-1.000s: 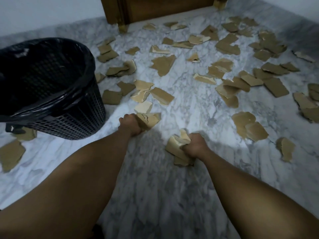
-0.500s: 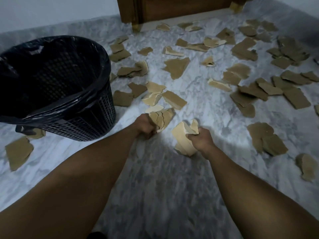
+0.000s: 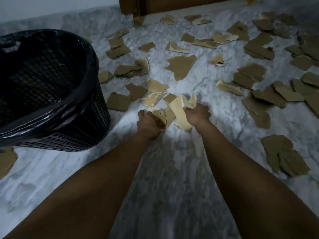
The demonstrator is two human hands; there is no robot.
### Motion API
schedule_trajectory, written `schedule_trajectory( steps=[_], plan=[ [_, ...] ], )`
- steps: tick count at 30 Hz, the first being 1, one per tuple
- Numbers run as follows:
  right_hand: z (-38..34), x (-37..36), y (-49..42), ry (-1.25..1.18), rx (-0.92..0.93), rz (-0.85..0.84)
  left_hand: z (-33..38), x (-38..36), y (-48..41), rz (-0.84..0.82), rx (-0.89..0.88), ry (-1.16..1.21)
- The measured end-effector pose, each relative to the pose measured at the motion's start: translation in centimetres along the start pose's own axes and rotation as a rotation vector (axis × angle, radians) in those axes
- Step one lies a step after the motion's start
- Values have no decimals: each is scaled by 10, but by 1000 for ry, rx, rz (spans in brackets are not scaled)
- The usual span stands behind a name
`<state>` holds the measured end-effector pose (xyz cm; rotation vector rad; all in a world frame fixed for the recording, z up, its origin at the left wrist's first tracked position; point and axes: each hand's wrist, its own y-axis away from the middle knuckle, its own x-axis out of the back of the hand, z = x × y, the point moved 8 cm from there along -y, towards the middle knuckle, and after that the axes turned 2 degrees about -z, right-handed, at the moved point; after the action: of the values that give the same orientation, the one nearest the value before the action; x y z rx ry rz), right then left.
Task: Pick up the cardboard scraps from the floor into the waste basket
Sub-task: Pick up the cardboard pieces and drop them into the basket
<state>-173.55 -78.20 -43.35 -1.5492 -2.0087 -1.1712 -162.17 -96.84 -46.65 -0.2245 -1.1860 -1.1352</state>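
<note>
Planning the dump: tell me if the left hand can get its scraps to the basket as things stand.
Probably yes. The left hand, shut on scraps, is just right of the basket, whose open mouth faces it; nothing stands between.

Over the last second both hands rise from the marble floor (image 3: 172, 169) toward 12 o'clock and draw together. The left hand (image 3: 149, 124), fist closed on cracked scraps (image 3: 164, 116), now sits just beside the right hand (image 3: 198, 114), which grips pale scraps (image 3: 179, 109); the two bundles nearly touch.
</note>
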Motion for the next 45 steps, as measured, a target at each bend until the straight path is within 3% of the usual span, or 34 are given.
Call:
schedule_trajectory(
  steps=[4,7,14,19,22,27,32,35,39,45],
  plan=[
    [-21,-19,-7,192,22,-71,-4,-4,-11,-25,-2,42],
    [-18,-26,-1,339,43,-30,0,-2,-9,-12,-35,16],
    [7,-21,11,22,-69,39,25,21,12,63,-180,-203],
    [30,-13,44,-181,-17,77,25,10,19,-86,-178,-181],
    [50,-8,58,-246,-6,31,24,3,35,-135,-114,-285],
    [90,10,87,-242,-72,-44,7,-3,59,-70,55,-24],
    [128,50,108,-268,-125,-42,41,-43,94,-196,-31,71],
    [155,91,120,-407,-195,-2,65,-63,107,-220,-16,255],
    [200,162,133,-727,-371,103,120,-82,124,-279,-45,417],
    [236,240,113,-918,-301,263,238,-91,139,-352,-108,588]
  ],
)
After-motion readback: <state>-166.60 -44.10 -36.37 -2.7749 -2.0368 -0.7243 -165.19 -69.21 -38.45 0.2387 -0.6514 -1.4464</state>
